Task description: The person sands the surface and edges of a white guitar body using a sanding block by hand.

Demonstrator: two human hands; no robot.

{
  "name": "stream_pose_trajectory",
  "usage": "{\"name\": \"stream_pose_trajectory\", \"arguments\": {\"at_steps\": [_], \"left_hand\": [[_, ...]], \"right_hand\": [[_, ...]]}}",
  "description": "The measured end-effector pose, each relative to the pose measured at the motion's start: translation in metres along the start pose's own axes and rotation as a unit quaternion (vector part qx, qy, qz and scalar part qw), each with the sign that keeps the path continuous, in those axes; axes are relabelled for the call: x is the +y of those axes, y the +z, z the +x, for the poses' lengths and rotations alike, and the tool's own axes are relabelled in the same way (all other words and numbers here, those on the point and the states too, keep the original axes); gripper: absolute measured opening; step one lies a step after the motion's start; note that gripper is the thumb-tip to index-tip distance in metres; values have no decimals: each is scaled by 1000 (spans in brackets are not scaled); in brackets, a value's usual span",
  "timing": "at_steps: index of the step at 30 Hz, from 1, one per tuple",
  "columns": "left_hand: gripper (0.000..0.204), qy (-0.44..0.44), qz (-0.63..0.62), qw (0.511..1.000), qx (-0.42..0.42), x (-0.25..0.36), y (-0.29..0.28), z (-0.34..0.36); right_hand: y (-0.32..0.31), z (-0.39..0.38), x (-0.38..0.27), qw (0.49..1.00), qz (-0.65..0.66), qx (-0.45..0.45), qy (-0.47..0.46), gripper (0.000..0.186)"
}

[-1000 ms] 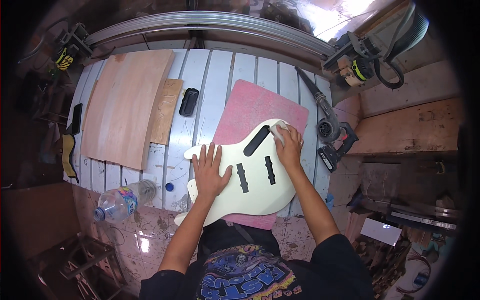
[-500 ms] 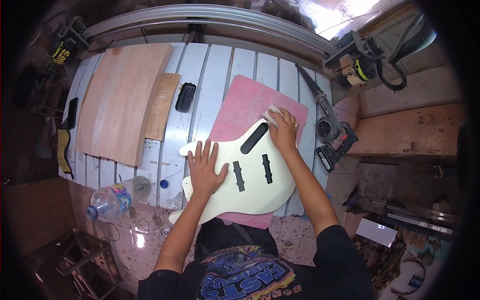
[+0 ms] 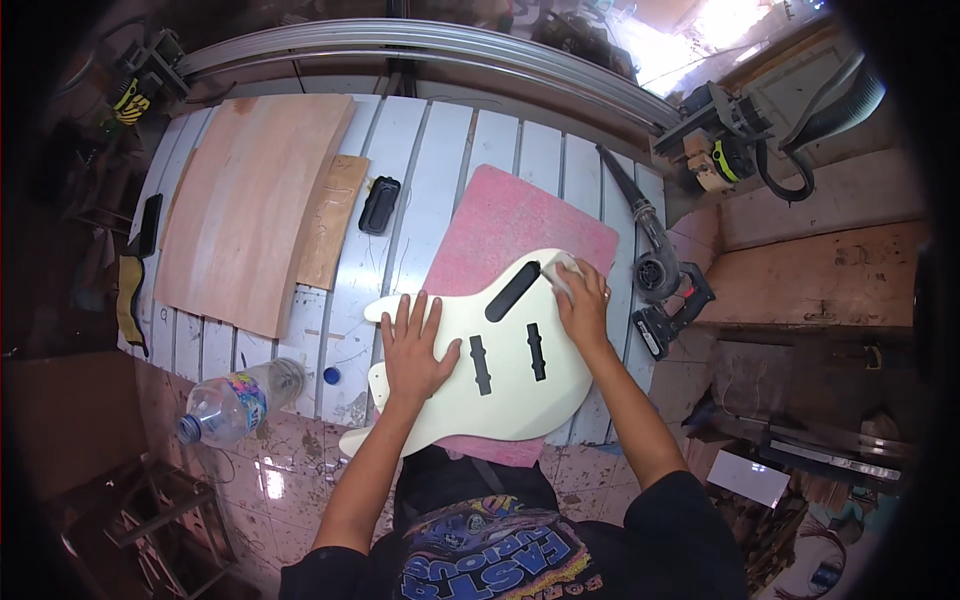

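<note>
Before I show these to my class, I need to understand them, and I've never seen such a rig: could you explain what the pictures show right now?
There is no robot here, only a person's two bare hands. The view comes from a wide fisheye camera worn on the head and looking down, which is why straight edges bend. The left hand lies spread on a cream-white electric guitar body with black cavities. The right hand holds a small pale pad at its far edge. Under the guitar body is a pink mat on a slatted table. Also there are a wooden panel, a cordless blower and a blue cap.
</note>
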State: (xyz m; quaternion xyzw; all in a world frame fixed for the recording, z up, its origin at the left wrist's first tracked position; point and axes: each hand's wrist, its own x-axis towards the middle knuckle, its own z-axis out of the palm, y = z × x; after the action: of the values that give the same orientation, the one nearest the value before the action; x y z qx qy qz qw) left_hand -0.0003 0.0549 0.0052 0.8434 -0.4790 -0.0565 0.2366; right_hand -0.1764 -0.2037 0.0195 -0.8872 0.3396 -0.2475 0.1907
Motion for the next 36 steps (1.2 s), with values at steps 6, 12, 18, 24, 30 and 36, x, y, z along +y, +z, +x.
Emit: {"name": "stream_pose_trajectory", "arguments": {"at_steps": [6, 12, 18, 24, 30, 36], "left_hand": [[74, 15, -2, 1000, 1, 3, 3, 4], [73, 2, 3, 1000, -6, 3, 0, -1], [73, 14, -6, 1000, -10, 6, 3, 2], [73, 3, -4, 1000, -8, 1, 0, 0], [73, 16, -14, 1000, -1, 4, 3, 0], [73, 10, -15, 1000, 7, 0, 1, -1]], "right_hand": [[2, 24, -9, 996, -74, -40, 32, 44], [-16, -42, -2, 997, -64, -19, -39, 45], [12, 0, 4, 995, -9, 46, 91, 51], [17, -76, -45, 997, -53, -24, 46, 52], [20, -35, -23, 989, -43, 4, 140, 48], [13, -88, -64, 997, -38, -68, 20, 52]]}}
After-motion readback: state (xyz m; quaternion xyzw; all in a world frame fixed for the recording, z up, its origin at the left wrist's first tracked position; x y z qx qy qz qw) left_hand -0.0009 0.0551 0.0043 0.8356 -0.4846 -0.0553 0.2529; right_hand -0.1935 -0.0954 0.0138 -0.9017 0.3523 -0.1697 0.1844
